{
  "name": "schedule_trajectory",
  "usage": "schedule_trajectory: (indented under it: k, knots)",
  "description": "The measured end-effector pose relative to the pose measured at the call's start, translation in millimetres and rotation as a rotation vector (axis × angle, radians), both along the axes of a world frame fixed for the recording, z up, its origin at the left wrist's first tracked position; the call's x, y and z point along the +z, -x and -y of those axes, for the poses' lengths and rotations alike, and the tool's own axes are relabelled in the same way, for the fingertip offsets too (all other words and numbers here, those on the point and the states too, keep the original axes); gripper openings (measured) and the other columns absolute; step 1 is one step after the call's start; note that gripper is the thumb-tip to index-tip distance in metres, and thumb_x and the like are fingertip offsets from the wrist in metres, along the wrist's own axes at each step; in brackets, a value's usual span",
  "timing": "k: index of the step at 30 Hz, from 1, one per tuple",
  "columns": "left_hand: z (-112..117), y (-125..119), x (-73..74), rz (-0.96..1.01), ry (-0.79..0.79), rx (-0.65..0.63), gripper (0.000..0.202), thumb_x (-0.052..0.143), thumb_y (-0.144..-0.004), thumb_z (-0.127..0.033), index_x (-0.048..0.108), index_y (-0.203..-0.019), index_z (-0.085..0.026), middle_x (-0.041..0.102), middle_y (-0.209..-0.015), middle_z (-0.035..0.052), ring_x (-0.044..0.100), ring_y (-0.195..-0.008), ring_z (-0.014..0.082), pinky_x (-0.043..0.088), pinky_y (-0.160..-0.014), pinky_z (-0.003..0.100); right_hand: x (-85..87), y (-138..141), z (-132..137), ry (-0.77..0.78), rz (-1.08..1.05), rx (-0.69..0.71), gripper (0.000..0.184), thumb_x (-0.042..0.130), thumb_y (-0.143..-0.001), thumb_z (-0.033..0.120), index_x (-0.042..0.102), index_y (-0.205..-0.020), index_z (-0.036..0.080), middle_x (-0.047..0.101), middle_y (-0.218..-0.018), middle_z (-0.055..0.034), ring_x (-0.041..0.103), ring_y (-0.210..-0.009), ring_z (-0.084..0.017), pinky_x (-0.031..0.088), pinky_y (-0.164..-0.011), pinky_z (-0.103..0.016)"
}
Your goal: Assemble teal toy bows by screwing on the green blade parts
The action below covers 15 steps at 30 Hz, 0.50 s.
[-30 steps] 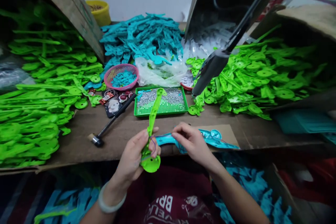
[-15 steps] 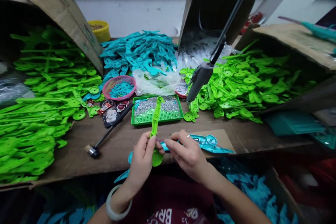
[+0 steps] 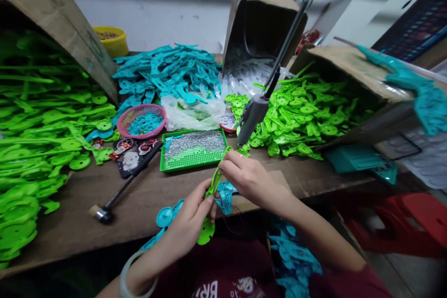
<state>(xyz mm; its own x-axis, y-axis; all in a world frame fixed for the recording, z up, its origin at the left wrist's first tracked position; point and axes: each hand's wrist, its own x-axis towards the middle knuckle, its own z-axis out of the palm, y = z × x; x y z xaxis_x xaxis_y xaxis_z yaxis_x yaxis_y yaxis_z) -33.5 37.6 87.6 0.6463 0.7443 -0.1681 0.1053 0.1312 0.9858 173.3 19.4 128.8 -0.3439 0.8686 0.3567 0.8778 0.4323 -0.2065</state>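
My left hand is closed around the middle of a long bright-green plastic part, whose round disc end sticks out below the fingers. The fingers of my right hand pinch the upper end of that same part, above the left hand. A thin reddish strand hangs in a loop below my right hand; where its ends go is hidden. Beneath both hands a blue plastic part lies at the table's front edge, partly covered by them. A second blue piece shows beside my left wrist.
A green tray of small metal pieces stands ahead, near a pink basket of blue bits. A hammer lies left. An electric screwdriver hangs at right. Green parts heap on both sides, blue ones behind.
My right hand has moved up from beside my left hand to the top of the green part. That part now leans right, and the whole view has shifted rightward.
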Motion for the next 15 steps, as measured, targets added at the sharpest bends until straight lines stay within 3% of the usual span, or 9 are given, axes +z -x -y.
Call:
schedule_trajectory:
  k: [3, 9, 12, 15]
  knots:
    - [0, -5, 2.2, -0.029, -0.045, -0.028, 0.051, 0.046, -0.101, -0.045, 0.050, -0.144, -0.019, 0.056, -0.066, -0.0031, 0.054, -0.058, 0.0124, 0.048, -0.060, 0.024, -6.2, 5, 0, 0.005, -0.004, -0.047, 0.024, 0.042, -0.102, 0.014, 0.060, -0.085, 0.017, 0.056, -0.085, -0.0052, 0.045, -0.070, -0.014, 0.034, -0.060, -0.028]
    - [-2, -14, -3.8, -0.061, -0.075, -0.032, 0.052, 0.040, -0.103, -0.048, 0.044, -0.148, -0.022, 0.057, -0.067, -0.0054, 0.052, -0.036, 0.0088, 0.042, -0.039, 0.020, -19.5, 18, 11, 0.009, -0.407, -0.112, 0.017, 0.048, -0.098, 0.016, 0.056, -0.083, 0.018, 0.055, -0.077, -0.0022, 0.051, -0.070, -0.014, 0.039, -0.064, -0.027]
    - [0, -17, -6.9, -0.106, -0.198, 0.019, 0.044, 0.040, -0.103, -0.041, 0.053, -0.141, -0.022, 0.057, -0.062, -0.0056, 0.053, -0.037, 0.0098, 0.041, -0.040, 0.021, -23.2, 24, 13, 0.152, -0.691, -0.209, 0.017, 0.055, -0.092, 0.016, 0.054, -0.076, 0.020, 0.052, -0.067, 0.0028, 0.048, -0.061, -0.011, 0.036, -0.058, -0.024]
    - [1, -20, -8.6, -0.136, -0.462, 0.144, 0.031, 0.046, -0.100, -0.028, 0.064, -0.123, -0.020, 0.068, -0.075, -0.0001, 0.066, -0.058, 0.0134, 0.051, -0.057, 0.022, -28.4, 31, 14, 0.250, -0.887, -0.279, 0.016, 0.057, -0.089, 0.017, 0.055, -0.073, 0.020, 0.053, -0.066, 0.0038, 0.050, -0.060, -0.010, 0.038, -0.057, -0.023]
